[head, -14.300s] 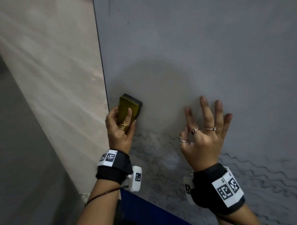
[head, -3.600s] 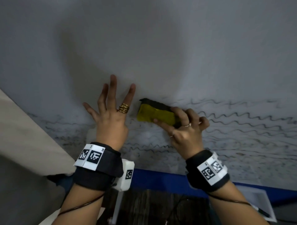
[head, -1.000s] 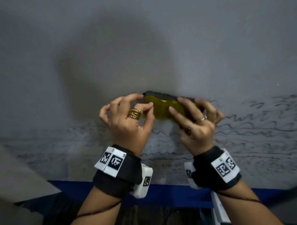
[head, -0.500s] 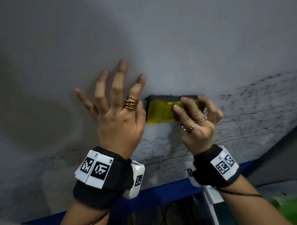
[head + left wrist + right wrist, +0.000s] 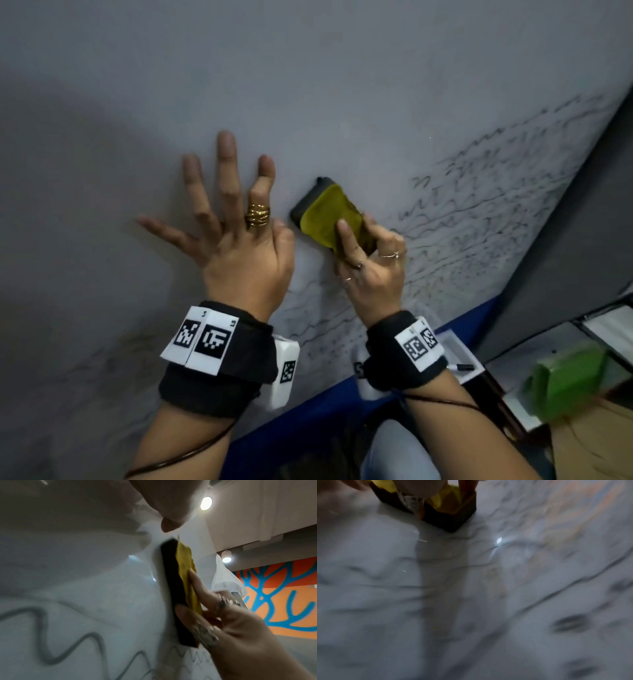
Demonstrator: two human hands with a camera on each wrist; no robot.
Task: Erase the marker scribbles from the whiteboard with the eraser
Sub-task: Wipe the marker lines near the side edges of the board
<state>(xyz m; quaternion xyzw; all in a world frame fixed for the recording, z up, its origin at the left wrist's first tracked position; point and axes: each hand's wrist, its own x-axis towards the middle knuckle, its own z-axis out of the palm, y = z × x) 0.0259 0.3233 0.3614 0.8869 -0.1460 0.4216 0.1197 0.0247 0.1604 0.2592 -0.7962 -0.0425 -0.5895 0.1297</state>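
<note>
The right hand's (image 5: 371,270) fingers (image 5: 346,240) curl round the eraser (image 5: 329,214), pressing its dark pad flat on the whiteboard (image 5: 342,85), long axis slanting up-left. The left hand (image 5: 239,240) lies just beside it, fingers spread wide. Scribbles (image 5: 479,205) fill the board's right and lower parts; above is wiped board.

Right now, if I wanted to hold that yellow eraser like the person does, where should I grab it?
Probably grab the eraser by its yellow back, coming from the open side facing away from the whiteboard. Its dark pad lies flat against the board, so only the back and narrow edges are free. The right hand does this: fingers across the yellow back, thumb on the lower edge.
</note>
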